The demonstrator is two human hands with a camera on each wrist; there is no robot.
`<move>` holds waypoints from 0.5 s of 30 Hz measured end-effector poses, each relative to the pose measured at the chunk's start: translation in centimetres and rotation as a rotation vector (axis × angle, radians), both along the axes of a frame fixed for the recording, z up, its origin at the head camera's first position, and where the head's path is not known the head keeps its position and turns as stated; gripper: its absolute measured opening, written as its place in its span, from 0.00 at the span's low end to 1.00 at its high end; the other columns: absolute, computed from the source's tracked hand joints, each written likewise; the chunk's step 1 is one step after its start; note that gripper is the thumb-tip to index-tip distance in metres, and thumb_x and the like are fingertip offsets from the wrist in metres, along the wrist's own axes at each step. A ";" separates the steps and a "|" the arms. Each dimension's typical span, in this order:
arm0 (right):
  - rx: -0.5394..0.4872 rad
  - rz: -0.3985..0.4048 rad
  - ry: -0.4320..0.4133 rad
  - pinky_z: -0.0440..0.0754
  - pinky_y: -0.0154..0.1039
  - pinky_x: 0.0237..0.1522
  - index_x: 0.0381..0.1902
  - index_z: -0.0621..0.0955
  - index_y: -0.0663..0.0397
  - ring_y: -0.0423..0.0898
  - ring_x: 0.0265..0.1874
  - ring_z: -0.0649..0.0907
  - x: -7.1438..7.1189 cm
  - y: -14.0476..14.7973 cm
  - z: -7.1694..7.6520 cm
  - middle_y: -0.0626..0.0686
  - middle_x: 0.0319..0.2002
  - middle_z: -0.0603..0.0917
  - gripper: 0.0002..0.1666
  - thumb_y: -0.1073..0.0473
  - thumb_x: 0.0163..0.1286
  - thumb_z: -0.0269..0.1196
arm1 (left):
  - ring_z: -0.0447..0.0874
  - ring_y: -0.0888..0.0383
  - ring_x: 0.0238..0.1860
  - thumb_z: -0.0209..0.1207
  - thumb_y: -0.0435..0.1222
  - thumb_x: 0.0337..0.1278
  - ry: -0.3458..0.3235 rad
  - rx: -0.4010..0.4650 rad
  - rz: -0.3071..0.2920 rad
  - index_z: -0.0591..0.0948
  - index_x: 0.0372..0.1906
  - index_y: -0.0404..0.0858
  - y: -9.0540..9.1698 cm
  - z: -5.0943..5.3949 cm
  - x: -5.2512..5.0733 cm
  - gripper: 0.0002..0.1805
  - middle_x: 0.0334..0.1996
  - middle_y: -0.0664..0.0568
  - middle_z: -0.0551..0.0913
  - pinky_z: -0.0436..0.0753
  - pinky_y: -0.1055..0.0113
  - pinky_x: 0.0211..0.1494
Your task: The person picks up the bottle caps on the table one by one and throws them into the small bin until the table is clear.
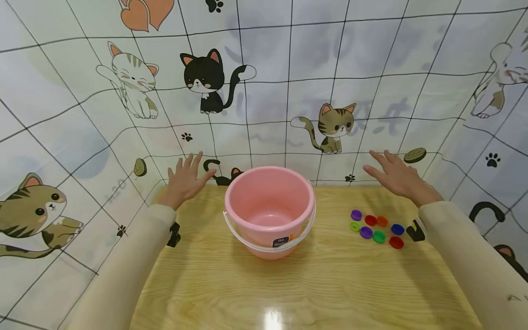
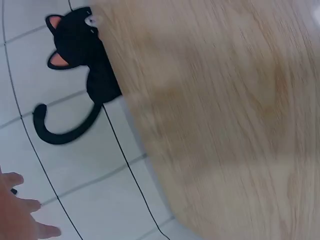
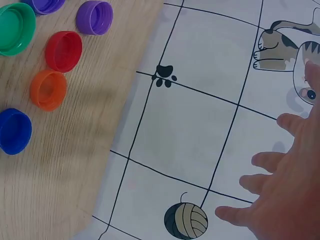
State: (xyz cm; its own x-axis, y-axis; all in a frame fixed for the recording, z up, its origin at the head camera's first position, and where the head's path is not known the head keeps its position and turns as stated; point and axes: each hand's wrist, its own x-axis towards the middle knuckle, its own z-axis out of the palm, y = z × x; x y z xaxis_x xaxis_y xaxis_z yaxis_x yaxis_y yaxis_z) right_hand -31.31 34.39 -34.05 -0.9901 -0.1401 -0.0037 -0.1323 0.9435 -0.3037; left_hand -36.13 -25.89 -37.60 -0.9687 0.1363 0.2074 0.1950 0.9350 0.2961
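A pink bucket (image 1: pixel 270 201) with a white handle lowered at its front stands on the wooden table (image 1: pixel 231 288). To its right lies a loose group of bottle caps, among them a green cap (image 1: pixel 379 237), a red cap (image 1: pixel 396 242), an orange cap (image 1: pixel 382 222) and a blue cap (image 3: pixel 15 131). My left hand (image 1: pixel 185 181) is raised with fingers spread, left of the bucket and touching nothing. Beyond the caps, my right hand (image 1: pixel 398 176) is also held up with straight fingers, holding nothing.
Around the table's back and sides stands a white wall covering (image 1: pixel 268 101) with a grid and printed cats. A dark wrist mount (image 1: pixel 174 234) shows under the left sleeve, another dark mount (image 1: pixel 415 231) under the right. Light glares off the table's front.
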 end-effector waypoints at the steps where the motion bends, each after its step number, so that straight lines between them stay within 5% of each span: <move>1: -0.010 0.002 -0.002 0.41 0.88 0.63 0.85 0.43 0.47 0.79 0.78 0.42 0.1 0.1 -0.1 0.75 0.81 0.38 0.52 0.24 0.77 0.36 | 0.41 0.27 0.82 0.34 0.75 0.66 -0.013 0.043 -0.016 0.42 0.85 0.52 0.5 0.0 0.2 0.52 0.84 0.37 0.46 0.41 0.19 0.73; 9: -0.103 0.024 0.041 0.54 0.79 0.69 0.81 0.57 0.60 0.77 0.74 0.57 2.7 0.0 -1.1 0.74 0.78 0.57 0.48 0.30 0.81 0.36 | 0.65 0.34 0.76 0.41 0.67 0.73 -0.297 0.629 -0.254 0.42 0.85 0.54 4.9 0.9 2.0 0.46 0.82 0.39 0.54 0.67 0.33 0.74; 15: -0.237 0.028 0.101 0.60 0.76 0.68 0.79 0.61 0.62 0.75 0.71 0.65 5.3 -1.1 -3.0 0.72 0.75 0.65 0.42 0.36 0.84 0.35 | 0.70 0.38 0.73 0.45 0.56 0.76 -0.403 0.863 -0.334 0.55 0.83 0.52 6.8 -0.1 3.4 0.37 0.80 0.43 0.62 0.71 0.36 0.72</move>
State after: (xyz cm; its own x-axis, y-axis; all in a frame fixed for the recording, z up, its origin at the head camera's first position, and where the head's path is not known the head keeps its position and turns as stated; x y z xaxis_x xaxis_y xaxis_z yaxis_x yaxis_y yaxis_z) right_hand -25.97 33.29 -37.07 -0.9796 -0.1525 0.1311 -0.1981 0.8434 -0.4994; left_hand -32.73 -19.14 -37.71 -0.9281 0.3712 0.0290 0.1439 0.2856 0.9475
